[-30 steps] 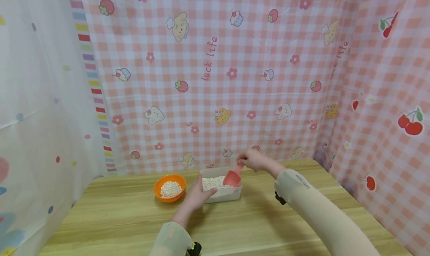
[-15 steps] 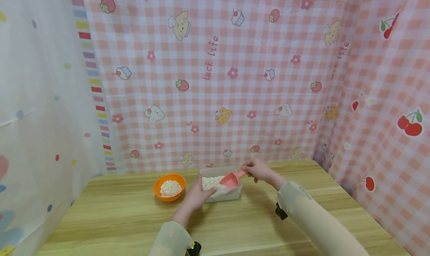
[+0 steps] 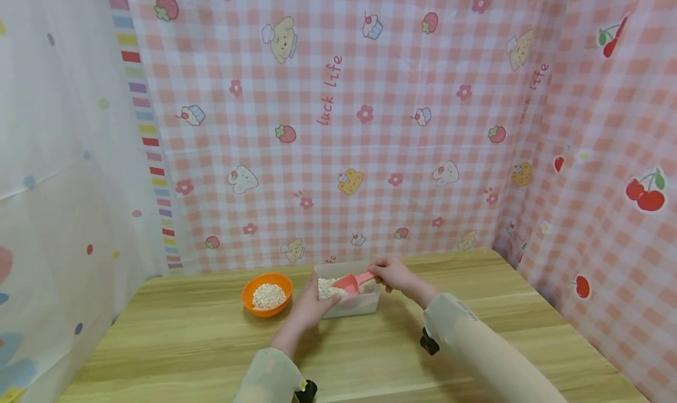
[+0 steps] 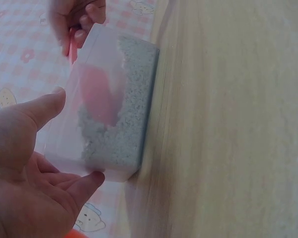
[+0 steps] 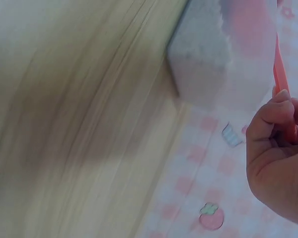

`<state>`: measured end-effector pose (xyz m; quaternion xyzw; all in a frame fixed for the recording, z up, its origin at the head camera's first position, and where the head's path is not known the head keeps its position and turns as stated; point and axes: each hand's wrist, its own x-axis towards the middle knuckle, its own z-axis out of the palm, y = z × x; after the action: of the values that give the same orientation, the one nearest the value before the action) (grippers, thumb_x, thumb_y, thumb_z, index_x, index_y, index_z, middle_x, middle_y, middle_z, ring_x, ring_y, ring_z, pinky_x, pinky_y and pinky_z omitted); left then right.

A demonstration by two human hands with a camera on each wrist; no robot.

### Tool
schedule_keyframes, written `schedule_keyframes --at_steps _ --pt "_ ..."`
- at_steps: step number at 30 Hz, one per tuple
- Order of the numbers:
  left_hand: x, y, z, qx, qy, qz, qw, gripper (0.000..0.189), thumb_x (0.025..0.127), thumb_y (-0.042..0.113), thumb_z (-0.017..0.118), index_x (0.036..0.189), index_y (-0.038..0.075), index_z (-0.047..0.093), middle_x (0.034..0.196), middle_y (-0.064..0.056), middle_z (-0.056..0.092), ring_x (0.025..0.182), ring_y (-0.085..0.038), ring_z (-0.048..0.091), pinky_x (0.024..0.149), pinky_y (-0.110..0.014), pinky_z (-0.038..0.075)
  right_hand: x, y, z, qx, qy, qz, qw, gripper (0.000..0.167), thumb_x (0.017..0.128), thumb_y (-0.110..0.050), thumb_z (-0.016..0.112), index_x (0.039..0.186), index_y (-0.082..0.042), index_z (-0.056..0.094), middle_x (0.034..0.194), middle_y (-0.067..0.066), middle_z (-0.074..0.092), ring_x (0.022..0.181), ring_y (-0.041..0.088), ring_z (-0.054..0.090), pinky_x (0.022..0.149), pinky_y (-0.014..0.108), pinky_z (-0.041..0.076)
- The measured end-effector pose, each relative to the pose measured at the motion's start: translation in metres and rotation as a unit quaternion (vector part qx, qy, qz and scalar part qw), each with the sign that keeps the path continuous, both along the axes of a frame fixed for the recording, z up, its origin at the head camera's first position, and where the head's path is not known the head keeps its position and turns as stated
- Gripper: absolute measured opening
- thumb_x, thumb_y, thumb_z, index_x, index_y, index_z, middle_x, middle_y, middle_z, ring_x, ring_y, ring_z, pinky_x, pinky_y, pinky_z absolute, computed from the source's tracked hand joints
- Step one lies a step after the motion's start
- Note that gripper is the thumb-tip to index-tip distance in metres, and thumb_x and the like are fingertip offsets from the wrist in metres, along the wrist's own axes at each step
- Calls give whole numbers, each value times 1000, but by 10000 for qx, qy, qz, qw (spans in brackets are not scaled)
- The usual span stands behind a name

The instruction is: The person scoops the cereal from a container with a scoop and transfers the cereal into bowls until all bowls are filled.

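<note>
In the head view, a translucent plastic box (image 3: 350, 306) of pale flakes that look like oats (image 3: 326, 286) stands on the table. My left hand (image 3: 308, 306) holds its left end, thumb over the front rim and fingers along the end wall. My right hand (image 3: 398, 278) pinches the handle of a pink scoop (image 3: 347, 283), whose bowl lies inside the box, tilted among the flakes. Through the wall in the left wrist view, the scoop's bowl (image 4: 100, 94) shows dimly. In the right wrist view, curled fingers of the right hand (image 5: 278, 148) grip the handle (image 5: 281, 74).
An orange bowl (image 3: 248, 303) with a heap of the same flakes stands left of the box. The wooden table (image 3: 381, 356) extends in front. Checked curtains (image 3: 370, 150) hang close behind and at the right; a white curtain (image 3: 79, 215) hangs at the left.
My right hand has lowered, then moved left, pushing the scoop from a steep tilt to a flatter one, further left in the flakes. The left hand and box stay put.
</note>
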<state>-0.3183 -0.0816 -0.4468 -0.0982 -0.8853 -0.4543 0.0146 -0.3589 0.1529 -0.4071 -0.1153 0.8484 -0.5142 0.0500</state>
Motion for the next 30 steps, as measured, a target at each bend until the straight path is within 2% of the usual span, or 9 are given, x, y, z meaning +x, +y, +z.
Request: schedule_keyframes --at_steps 8,16,20,26,30 --pt "-1 0 -2 20 75 -10 10000 96 89 41 68 152 -7 13 153 -30 22 139 -43 25 113 -54 23 2 -19 2 102 47 -107 9999 21 99 -8 50 99 4 67 64 3 50 46 9 39 43 20 38" --pt "-1 0 -1 93 66 -4 9999 96 89 40 69 152 -7 13 153 -30 22 139 -43 25 112 -54 23 -1 -22 0 174 98 -181 9996 20 97 -7 53 96 4 69 63 3 51 44 9 39 43 22 38" --pt "-1 0 0 101 42 -16 9999 96 89 39 69 152 -6 13 154 -29 22 140 -43 25 112 -54 23 -2 -18 1 133 52 1 9999 21 98 -7 52 96 5 68 62 2 51 46 9 39 43 21 38" --pt "-1 0 0 132 -23 23 9999 95 89 39 69 152 -5 13 153 -29 22 139 -43 26 112 -55 23 -1 -8 4 -65 -355 478 9982 23 99 -10 50 99 6 66 65 2 49 52 9 39 45 21 40" --pt "0 1 -1 216 -57 52 9997 95 89 39 69 153 -4 13 154 -28 22 140 -42 24 113 -54 22 0 -3 2 -200 -468 595 9969 22 99 -9 50 104 7 65 65 3 49 50 9 37 47 23 41"
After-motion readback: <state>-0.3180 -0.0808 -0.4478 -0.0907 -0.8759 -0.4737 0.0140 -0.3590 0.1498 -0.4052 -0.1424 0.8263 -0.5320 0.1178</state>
